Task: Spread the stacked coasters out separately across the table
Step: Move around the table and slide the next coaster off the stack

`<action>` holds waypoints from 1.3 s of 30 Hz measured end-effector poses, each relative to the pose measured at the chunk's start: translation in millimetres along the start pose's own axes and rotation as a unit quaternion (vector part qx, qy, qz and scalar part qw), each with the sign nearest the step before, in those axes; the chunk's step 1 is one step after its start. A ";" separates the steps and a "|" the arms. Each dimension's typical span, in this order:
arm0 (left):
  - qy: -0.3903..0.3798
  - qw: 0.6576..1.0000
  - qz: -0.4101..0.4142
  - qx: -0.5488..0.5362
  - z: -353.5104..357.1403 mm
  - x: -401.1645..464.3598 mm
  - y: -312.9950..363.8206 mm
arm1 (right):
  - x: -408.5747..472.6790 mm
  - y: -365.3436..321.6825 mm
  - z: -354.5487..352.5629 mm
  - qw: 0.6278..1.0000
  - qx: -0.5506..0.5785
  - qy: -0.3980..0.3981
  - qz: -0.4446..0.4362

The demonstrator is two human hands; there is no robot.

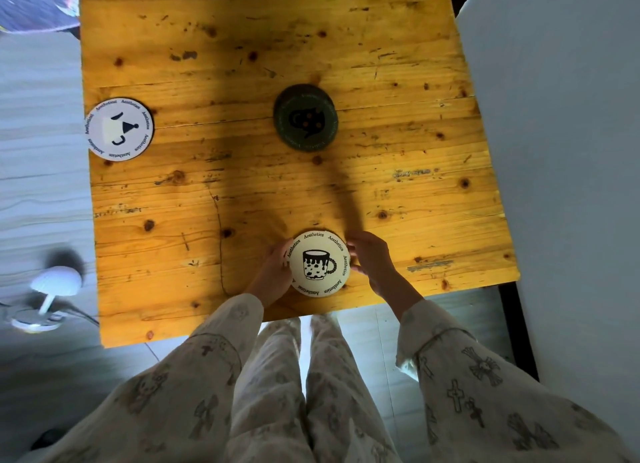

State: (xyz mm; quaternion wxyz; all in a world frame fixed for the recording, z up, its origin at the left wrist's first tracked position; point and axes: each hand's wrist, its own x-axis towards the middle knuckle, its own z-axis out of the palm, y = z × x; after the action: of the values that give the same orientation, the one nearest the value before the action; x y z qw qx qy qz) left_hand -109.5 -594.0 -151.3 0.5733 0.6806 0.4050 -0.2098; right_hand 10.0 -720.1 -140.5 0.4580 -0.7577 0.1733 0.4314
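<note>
Nearest: person in loose cream printed pyjama sleeves (485, 376) and trousers, soft cloth with crosses and bows on it. Left hand (275, 272) and right hand (372, 260) sit either side of a round cream coaster (319, 263) near the worktop's front edge. Fingers of both hands curl against its rim, cupping it between them; it looks flat on the wood, but I can't tell if it's lifted or if more are under it. Flat disc, matte, black spotted mug drawing, "Aesthetics" printed round the border.

Worktop (242, 192) is yellow-orange pine planks, knotty, scuffed, dark marks, long seams running across. A broad shadow falls down the middle.

Further back, centre-right: dark green coaster (306, 117), round, in shadow, with a second dark edge peeking out behind it, so likely two overlapped. Well apart, at the left edge: white coaster (118, 128), round, dark rim, black shapes and same lettering, lying alone.

Off the worktop, left, on a pale wood-grain floor: small white mushroom-shaped lamp (52, 292), smooth, with cable.
</note>
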 end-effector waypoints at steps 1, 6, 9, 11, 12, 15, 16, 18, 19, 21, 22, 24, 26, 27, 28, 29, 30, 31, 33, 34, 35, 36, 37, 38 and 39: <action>0.003 1.000 -0.003 -0.020 1.0 -2.0 -0.7 | 2.2 -0.6 -1.1 1.000 -0.009 0.007 -0.007; 0.029 0.996 -0.018 -0.086 11.3 -9.3 -2.3 | 0.5 5.0 -4.5 0.984 -0.166 0.034 -0.055; 0.042 0.996 -0.020 -0.073 13.0 -7.3 -0.4 | -2.3 10.8 -6.0 0.978 -0.203 0.021 -0.040; 0.020 0.998 -0.029 -0.051 13.4 -6.9 1.3 | -2.9 13.1 -5.6 0.977 -0.212 0.007 -0.021; 0.008 0.999 -0.030 -0.040 14.5 -6.9 1.1 | -3.2 14.3 -5.3 0.977 -0.215 -0.003 -0.013; 0.004 0.999 -0.035 -0.009 19.2 -9.7 -0.6 | -5.8 17.4 -5.9 0.977 -0.211 -0.011 -0.003; 0.007 0.999 -0.038 -0.004 20.3 -10.6 -1.6 | -7.2 18.5 -6.8 0.979 -0.205 -0.010 0.000; 0.005 0.999 -0.042 -0.005 22.6 -12.6 -2.3 | -10.0 21.6 -9.1 0.982 -0.190 -0.008 0.007; 0.005 0.999 -0.046 -0.003 23.5 -14.0 -2.4 | -11.1 23.7 -10.5 0.983 -0.183 -0.008 0.009; 0.004 0.999 -0.054 0.007 24.9 -16.6 -3.4 | -12.6 28.2 -12.9 0.985 -0.174 -0.009 0.013; 0.002 0.998 -0.055 0.009 25.7 -17.6 -3.8 | -13.2 30.0 -13.8 0.985 -0.172 -0.009 0.013; -0.001 0.998 -0.059 0.003 27.2 -18.9 -3.9 | -13.7 32.7 -14.4 0.986 -0.169 -0.008 0.012; 0.001 0.998 -0.064 -0.001 27.9 -18.7 -3.7 | -14.9 33.7 -14.2 0.986 -0.166 -0.007 0.012; 0.001 0.998 -0.065 -0.001 28.1 -18.1 -3.5 | -15.4 33.7 -14.2 0.986 -0.166 -0.008 0.010; 0.000 0.998 -0.067 -0.004 28.2 -17.4 -3.5 | -15.9 33.5 -14.4 0.986 -0.166 -0.009 0.008; -0.002 0.998 -0.070 -0.006 27.9 -17.5 -3.0 | -15.6 33.7 -14.8 0.986 -0.166 -0.010 0.006; -0.002 0.997 -0.073 -0.007 27.6 -17.3 -2.9 | -15.3 33.8 -15.3 0.986 -0.166 -0.012 0.004; -0.002 0.997 -0.072 -0.006 27.1 -17.2 -3.0 | -15.1 33.8 -15.8 0.986 -0.169 -0.016 0.002; -0.004 0.998 -0.067 0.000 25.5 -17.2 -4.1 | -15.2 33.4 -17.4 0.982 -0.188 -0.027 -0.003; -0.009 0.998 -0.062 0.007 24.3 -16.4 -4.8 | -15.1 32.6 -18.5 0.978 -0.204 -0.032 -0.007; -0.016 0.998 -0.054 0.019 22.9 -15.8 -4.7 | -14.8 31.6 -19.6 0.975 -0.221 -0.035 -0.013; -0.018 0.998 -0.043 0.037 21.3 -14.6 -4.5 | -14.6 29.7 -20.4 0.970 -0.238 -0.035 -0.020; -0.014 0.998 -0.031 0.058 19.1 -12.9 -3.1 | -13.5 26.7 -21.6 0.965 -0.257 -0.028 -0.031; -0.007 0.996 -0.021 0.082 16.0 -10.9 -1.0 | -11.9 22.5 -22.8 0.959 -0.279 -0.019 -0.045; -0.001 0.994 -0.010 0.105 12.0 -7.3 1.5 | -9.6 17.1 -23.6 0.951 -0.302 -0.012 -0.060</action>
State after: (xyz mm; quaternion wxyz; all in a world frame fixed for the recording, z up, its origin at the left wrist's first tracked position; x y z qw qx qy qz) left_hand -110.5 -607.7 -147.9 0.4968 0.7327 0.3869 -0.2583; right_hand 5.0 -750.1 -137.1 0.2350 -0.8644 -0.0158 0.4443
